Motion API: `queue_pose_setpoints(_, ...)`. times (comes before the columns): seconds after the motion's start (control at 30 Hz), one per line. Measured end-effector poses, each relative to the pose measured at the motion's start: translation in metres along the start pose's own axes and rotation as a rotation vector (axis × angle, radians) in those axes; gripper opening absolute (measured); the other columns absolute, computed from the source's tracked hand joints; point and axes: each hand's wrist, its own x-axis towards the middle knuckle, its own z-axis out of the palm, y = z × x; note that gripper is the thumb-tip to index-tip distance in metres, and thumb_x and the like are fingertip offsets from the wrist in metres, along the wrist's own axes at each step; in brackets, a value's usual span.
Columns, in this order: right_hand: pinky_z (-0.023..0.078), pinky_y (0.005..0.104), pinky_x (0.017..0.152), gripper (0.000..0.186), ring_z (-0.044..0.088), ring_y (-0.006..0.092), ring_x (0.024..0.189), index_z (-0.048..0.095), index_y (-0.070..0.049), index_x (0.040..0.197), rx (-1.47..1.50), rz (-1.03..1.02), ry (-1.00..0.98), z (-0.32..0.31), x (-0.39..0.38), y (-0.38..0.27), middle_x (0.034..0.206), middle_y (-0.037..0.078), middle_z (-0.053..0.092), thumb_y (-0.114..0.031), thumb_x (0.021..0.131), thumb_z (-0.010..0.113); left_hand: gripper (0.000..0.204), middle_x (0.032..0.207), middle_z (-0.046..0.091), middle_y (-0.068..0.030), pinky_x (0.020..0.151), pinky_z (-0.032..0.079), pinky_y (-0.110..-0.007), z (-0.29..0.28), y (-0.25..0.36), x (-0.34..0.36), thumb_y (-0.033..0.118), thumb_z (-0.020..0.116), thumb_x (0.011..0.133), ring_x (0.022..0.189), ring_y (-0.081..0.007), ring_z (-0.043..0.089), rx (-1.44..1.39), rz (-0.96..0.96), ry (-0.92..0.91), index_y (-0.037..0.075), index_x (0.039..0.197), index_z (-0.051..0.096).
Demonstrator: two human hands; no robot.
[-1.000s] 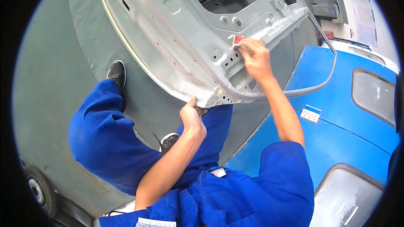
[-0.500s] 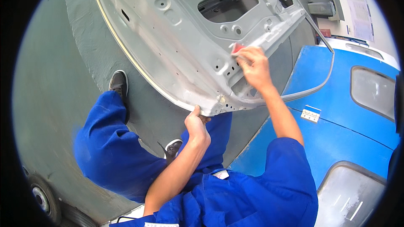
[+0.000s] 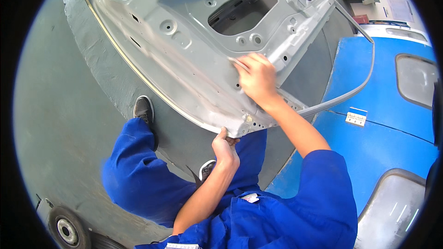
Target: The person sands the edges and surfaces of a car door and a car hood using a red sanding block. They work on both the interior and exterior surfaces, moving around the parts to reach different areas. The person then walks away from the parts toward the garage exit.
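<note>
A bare grey car door [image 3: 203, 60], inner side up, stretches away from me, with holes, recesses and a yellowish strip along its left edge. My left hand [image 3: 226, 150] grips its near corner, thumb on top and fingers curled underneath. Over the middle of the panel, my right hand [image 3: 258, 77] is closed on a thin folded piece of sandpaper [image 3: 239, 63], held against the surface or just above it. Motion blurs the fingers a little, and most of the piece is hidden beneath them.
To the right stands a blue surface [image 3: 332, 157] with a small white block [image 3: 356, 117] and grey window-like panels on it. The door's thin frame [image 3: 341, 99] curves over that side. A wheel [image 3: 68, 230] lies on the green-grey floor [image 3: 60, 124] at lower left.
My right hand has moved left across the panel with the sandpaper, whose red face no longer shows. My left hand keeps its grip on the corner. The whole view has shifted slightly.
</note>
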Motion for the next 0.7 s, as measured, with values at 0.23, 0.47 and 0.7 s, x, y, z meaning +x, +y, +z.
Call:
queue_pose_setpoints(0.23,0.052,0.0447,0.075,0.018,0.067,0.0364,0.092,0.076,-0.007,0.096,0.182,0.019,-0.117,0.051,0.068,-0.026,0.094,0.016,0.07,-0.019,0.085,0.07,0.026,0.091,0.072,-0.01,0.073,0.047,-0.035,-0.007,0.005,0.008,0.026,0.047,0.103,0.078,-0.0214,0.064,0.069,-0.02,-0.063,0.005,0.104,0.063)
queue_pose_setpoints(0.47,0.037,0.041,0.111,0.045,0.053,0.0287,0.133,0.062,-0.008,0.134,0.16,-0.079,-0.285,0.001,0.009,0.0,0.137,0.012,0.062,-0.021,0.091,0.069,0.037,0.074,0.069,-0.0111,0.071,0.044,-0.034,0.001,0.045,-0.007,0.033,0.046,0.105,0.068,-0.02,0.059,0.47,-0.191,-0.19,0.002,0.099,0.063)
queue_pose_setpoints(0.7,0.032,0.0506,0.115,0.052,0.05,0.0314,0.136,0.06,-0.004,0.135,0.138,0.042,-0.331,0.008,0.022,-0.013,0.138,0.012,0.061,-0.017,0.087,0.072,0.049,0.052,0.056,-0.0063,0.05,0.044,-0.029,0.066,0.153,-0.016,0.035,0.063,0.098,0.044,-0.0126,0.052,1.258,-0.047,-0.24,0.001,0.063,0.062)
